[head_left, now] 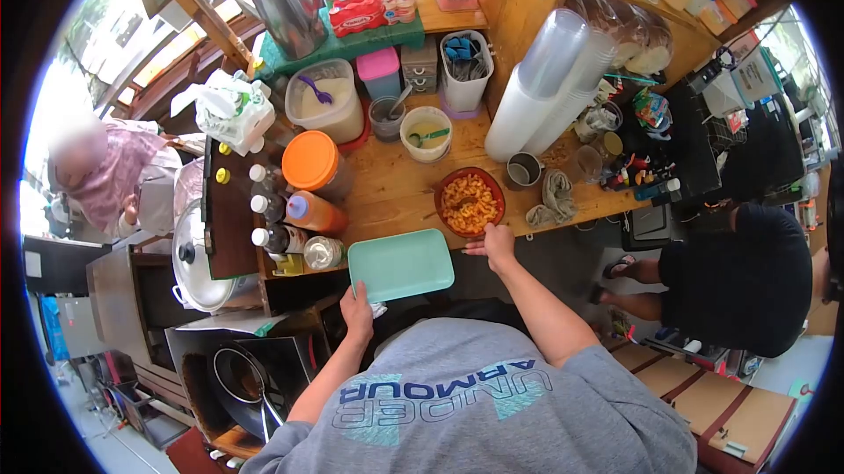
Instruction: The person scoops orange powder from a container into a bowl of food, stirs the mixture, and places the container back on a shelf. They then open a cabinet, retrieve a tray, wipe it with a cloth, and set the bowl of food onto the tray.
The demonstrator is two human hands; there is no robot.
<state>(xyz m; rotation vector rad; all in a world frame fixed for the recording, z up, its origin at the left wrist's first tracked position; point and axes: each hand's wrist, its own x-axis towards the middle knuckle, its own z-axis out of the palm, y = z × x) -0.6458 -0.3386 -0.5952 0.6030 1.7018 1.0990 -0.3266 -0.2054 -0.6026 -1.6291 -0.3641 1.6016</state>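
My left hand (357, 311) grips the near left corner of a mint-green tray (401, 266), holding it level at the counter's front edge. Nothing lies on the tray. My right hand (494, 247) is at the near rim of a reddish-brown bowl (502, 201), with the thumb up against it and the other fingers below. Orange-coloured pasta (472, 200) fills the bowl, and a utensil handle seems to stick out at its left. The bowl sits at the edge of the wooden counter (396, 193).
Sauce bottles (318, 213) and an orange-lidded tub (310, 161) stand left. Behind are a tub of white contents (323, 100) and a small bucket (425, 134). Stacked plastic cups (552, 61), a metal cup (524, 171) and a cloth (554, 199) are right. Another person (738, 280) stands right.
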